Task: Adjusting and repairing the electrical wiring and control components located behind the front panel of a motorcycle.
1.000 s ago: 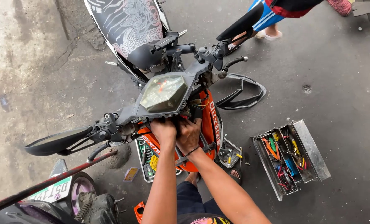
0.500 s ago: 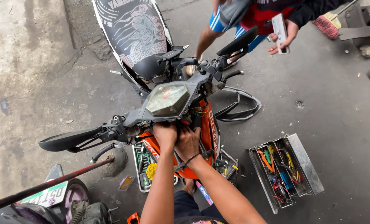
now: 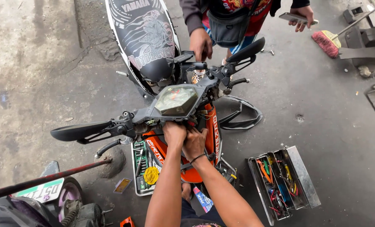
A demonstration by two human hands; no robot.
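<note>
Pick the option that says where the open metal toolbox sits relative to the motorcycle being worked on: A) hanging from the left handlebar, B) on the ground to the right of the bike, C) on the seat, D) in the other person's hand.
B: the open metal toolbox rests on the concrete ground to the right of the motorcycle, while the left hand and right hand press together just under the instrument panel.

Even, soft daylight; no hard shadows. Faint glare on gauge glass just above hands. Focus sharp around hands; wide-lens bending toward edges, mild blur there.
</note>
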